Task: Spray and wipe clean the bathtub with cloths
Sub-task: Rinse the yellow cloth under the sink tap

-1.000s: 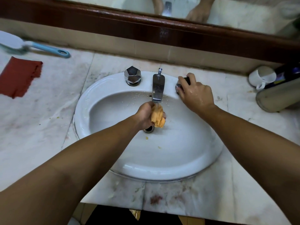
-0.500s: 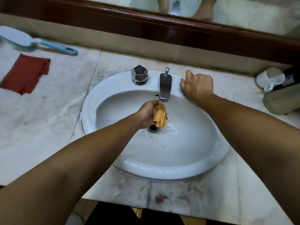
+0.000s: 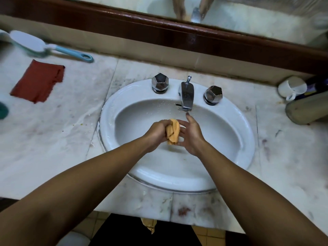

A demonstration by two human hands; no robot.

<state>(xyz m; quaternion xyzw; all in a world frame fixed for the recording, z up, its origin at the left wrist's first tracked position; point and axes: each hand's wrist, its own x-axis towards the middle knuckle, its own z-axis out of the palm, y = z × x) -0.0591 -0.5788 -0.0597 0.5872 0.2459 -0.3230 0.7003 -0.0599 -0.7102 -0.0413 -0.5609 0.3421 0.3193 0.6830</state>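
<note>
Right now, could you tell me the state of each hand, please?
Left hand: closed around the orange cloth.
Right hand: open, fingers straight beside the cloth.

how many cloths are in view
2: a crumpled orange cloth held in the left hand over the white sink; a flat red cloth on the marble counter. Others may be hidden.

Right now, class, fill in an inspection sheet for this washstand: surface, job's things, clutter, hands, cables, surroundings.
Surface: stained marble counter with a white sink set in it.
Job's things: orange cloth bunched over the basin; red cloth flat on the counter, far left.
Clutter: blue-handled brush back left; white mug on its side and a tan canister at the right.
Hands: left hand grips the orange cloth; right hand open beside it.
Cables: nothing seen.
Surroundings: faucet between two faceted knobs; wood-framed mirror behind.
</note>
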